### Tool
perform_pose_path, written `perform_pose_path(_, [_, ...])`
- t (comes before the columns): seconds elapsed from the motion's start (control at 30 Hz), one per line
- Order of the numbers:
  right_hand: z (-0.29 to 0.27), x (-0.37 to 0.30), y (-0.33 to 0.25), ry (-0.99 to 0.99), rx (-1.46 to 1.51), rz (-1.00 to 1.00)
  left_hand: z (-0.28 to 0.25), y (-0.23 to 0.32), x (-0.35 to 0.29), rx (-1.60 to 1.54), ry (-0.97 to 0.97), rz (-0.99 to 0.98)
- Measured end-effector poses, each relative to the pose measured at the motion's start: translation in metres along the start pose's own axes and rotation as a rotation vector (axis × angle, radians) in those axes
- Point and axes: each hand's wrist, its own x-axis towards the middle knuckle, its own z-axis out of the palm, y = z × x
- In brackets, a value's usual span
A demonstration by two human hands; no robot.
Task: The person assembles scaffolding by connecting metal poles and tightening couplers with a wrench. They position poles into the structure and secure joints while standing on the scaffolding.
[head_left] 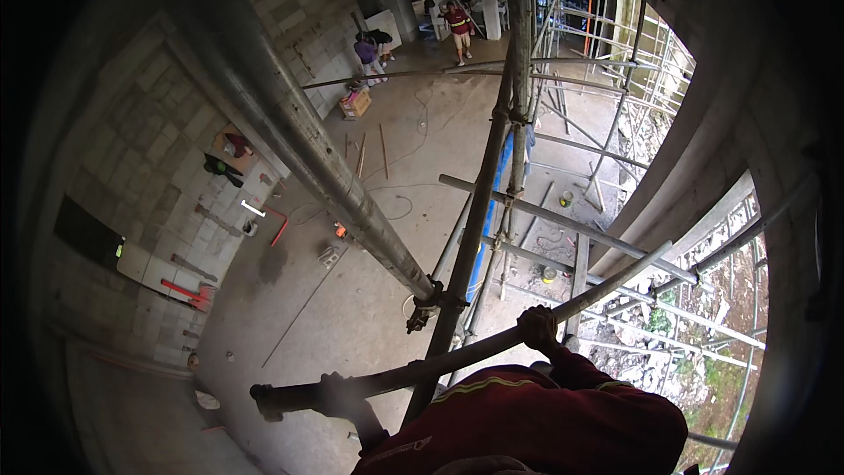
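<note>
A long grey scaffold pipe [475, 354] slants across in front of my chest, its left end lower in the picture than its right. My left hand [338, 394], somewhat blurred, is closed round it close to the left end. Farther along, my right hand [538, 327] wraps over the same pipe, with a dark red sleeve behind it. Just beyond the held pipe stands a scaffold upright [479, 211], which it crosses. A metal coupler [424, 306] joins that upright to a thick tube [325, 158] running to the upper left.
Far below lies a concrete floor [352, 317] with tools and cables. Horizontal scaffold tubes [563, 215] fill the right side beside an opening onto rubble. A block wall [149, 149] rises at left. A person in red [458, 26] and a person in purple [366, 51] are below.
</note>
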Motion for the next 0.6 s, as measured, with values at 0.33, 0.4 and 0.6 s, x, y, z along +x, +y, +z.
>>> perform_pose_path(0.33, [-0.001,0.002,-0.001,0.023,-0.031,-0.07,-0.004,-0.007,0.005,0.068,0.002,0.038])
perform_pose_path(0.4, [0.0,0.002,0.0,0.011,-0.028,-0.05,0.0,-0.004,0.002,0.073,0.022,0.032])
perform_pose_path(0.6, [0.001,0.0,0.001,-0.022,-0.024,-0.018,0.005,0.008,-0.003,0.008,-0.001,-0.008])
